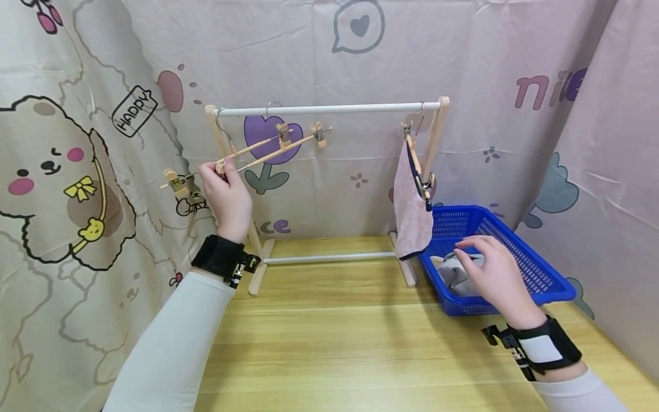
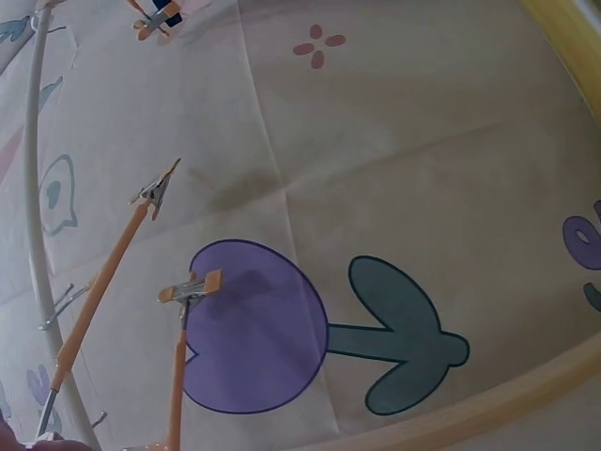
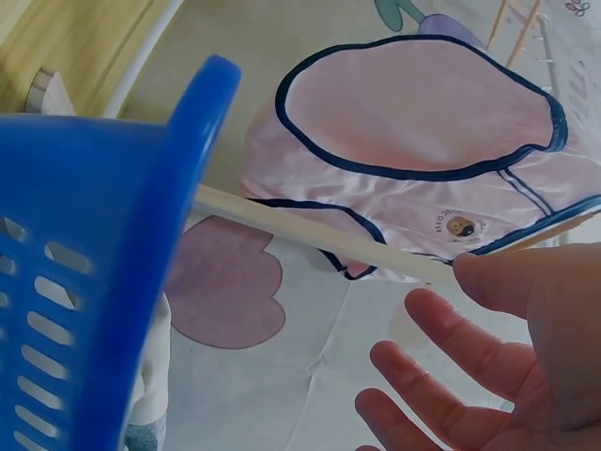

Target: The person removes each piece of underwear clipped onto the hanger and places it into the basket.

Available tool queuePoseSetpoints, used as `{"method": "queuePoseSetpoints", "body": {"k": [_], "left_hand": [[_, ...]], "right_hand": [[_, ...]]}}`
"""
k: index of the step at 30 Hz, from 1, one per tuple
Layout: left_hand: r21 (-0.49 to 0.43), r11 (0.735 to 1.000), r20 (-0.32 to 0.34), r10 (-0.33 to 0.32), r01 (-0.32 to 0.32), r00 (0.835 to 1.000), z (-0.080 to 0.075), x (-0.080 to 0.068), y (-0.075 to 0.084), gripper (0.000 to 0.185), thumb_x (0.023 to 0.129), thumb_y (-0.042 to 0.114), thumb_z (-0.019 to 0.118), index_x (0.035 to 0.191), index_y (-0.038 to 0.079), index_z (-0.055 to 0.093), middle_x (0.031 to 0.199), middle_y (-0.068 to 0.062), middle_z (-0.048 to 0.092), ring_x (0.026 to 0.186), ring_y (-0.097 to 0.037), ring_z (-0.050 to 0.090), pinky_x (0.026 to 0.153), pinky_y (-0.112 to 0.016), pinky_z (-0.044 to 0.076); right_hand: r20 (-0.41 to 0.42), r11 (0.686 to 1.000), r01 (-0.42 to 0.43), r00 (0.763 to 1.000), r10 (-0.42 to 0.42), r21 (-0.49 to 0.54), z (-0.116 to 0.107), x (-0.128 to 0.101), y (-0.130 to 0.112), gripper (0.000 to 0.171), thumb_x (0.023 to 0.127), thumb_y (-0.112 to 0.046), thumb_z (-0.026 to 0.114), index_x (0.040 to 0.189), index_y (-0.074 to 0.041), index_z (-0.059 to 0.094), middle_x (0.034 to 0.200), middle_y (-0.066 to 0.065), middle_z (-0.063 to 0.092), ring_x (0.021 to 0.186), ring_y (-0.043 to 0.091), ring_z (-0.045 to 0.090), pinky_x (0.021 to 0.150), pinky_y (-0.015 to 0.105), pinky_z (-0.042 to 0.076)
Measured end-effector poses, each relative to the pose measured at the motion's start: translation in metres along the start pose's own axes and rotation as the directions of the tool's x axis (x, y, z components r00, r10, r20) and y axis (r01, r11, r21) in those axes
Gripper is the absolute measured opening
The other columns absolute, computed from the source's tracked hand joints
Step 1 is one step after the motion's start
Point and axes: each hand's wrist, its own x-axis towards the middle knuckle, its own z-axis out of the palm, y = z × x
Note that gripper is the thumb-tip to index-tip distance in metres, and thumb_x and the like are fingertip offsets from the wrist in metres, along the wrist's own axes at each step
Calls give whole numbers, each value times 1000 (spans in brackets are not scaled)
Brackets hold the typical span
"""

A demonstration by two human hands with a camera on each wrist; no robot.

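A small wooden drying rack (image 1: 329,107) stands on the counter (image 1: 360,343), a pink cloth (image 1: 412,212) clipped to a hanger at its right end. To the right sits a blue basket (image 1: 540,280) holding a grey cloth (image 1: 458,277), directly beneath the right hand (image 1: 494,274), whose relaxed fingers rest on it. The left hand (image 1: 223,197), well apart at the rack's left post, pinches a clip hanger (image 1: 268,150) whose long bar slants up to the right toward the rail, with free rail between the two hangers.

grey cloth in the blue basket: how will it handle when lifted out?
Likely floppy: the grey cloth lies crumpled in the blue basket. Probably light, like the pink garment hanging limp from its clips. It may drape or snag on the basket's rim.
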Motion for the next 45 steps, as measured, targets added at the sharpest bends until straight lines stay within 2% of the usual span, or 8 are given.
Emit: {"method": "queuePoseSetpoints", "body": {"k": [11, 21, 27, 30, 32, 37, 41, 45], "left_hand": [[12, 1000, -6, -1, 2, 1000, -4, -4, -9, 24, 109, 22, 50, 110, 0, 41, 89, 5, 37, 79, -11, 42, 71, -24, 34], [71, 996, 39, -59, 56, 997, -5, -9, -22, 39, 110, 35, 47, 120, -3, 46, 91, 5, 42, 81, -11, 44, 74, -25, 37], [14, 999, 47, -37, 37, 998, -6, -9, -22, 39, 108, 31, 52, 125, -3, 42, 101, 4, 42, 88, -11, 46, 81, -25, 41], [27, 999, 14, 19, -19, 1000, -7, -11, -14, 44, 106, 29, 56, 133, -1, 40, 115, -3, 43, 107, -14, 45, 98, -25, 39], [92, 993, -21, 80, -77, 997, -8, -14, -8, 51, 104, 33, 57, 139, 1, 37, 129, -9, 40, 123, -17, 39, 111, -27, 29], [231, 939, -68, 275, -253, 959, -6, -27, 9, 61, 101, 45, 54, 142, 5, 31, 143, -17, 28, 140, -26, 21, 122, -35, 8], [233, 897, 21, 382, -376, 924, 0, -41, 27, 59, 101, 46, 55, 135, 3, 33, 136, -20, 31, 134, -30, 25, 119, -38, 12], [196, 868, 201, 420, -457, 885, 7, -56, 46, 58, 100, 41, 59, 133, 0, 36, 129, -22, 36, 126, -36, 31, 114, -43, 20]], "right_hand": [[5, 1000, 25, 1000, -26, 17, 4, -3, -3, 23, 101, -18, 66, 114, 0, 70, 129, 28, 59, 125, 51, 50, 99, 73, 40], [9, 999, 29, 1000, -29, 19, 5, -4, -4, 21, 102, -18, 65, 113, -1, 71, 130, 28, 58, 126, 51, 50, 99, 73, 39], [4, 1000, 24, 1000, -24, 11, 5, -5, -3, 18, 100, -15, 68, 111, -2, 71, 129, 28, 58, 126, 52, 49, 99, 74, 39], [3, 1000, 23, 1000, -23, 10, 5, -4, -3, 18, 100, -15, 69, 111, -2, 72, 129, 29, 59, 126, 52, 49, 100, 74, 39], [4, 1000, 24, 1000, -24, 6, 5, -3, -2, 18, 100, -15, 68, 112, -1, 72, 129, 29, 59, 125, 52, 50, 100, 73, 39], [-7, 1000, 17, 1000, -17, 3, 2, -3, -1, 22, 101, -17, 68, 115, 0, 71, 130, 28, 59, 126, 51, 50, 100, 73, 39], [-10, 1000, 8, 1000, -8, 1, -2, -2, 1, 26, 101, -20, 67, 116, 1, 70, 130, 29, 59, 126, 52, 49, 100, 73, 38], [-8, 1000, -12, 1000, 12, -4, -3, -2, 3, 26, 102, -22, 65, 115, 1, 70, 129, 29, 59, 124, 52, 51, 99, 72, 39]]}}
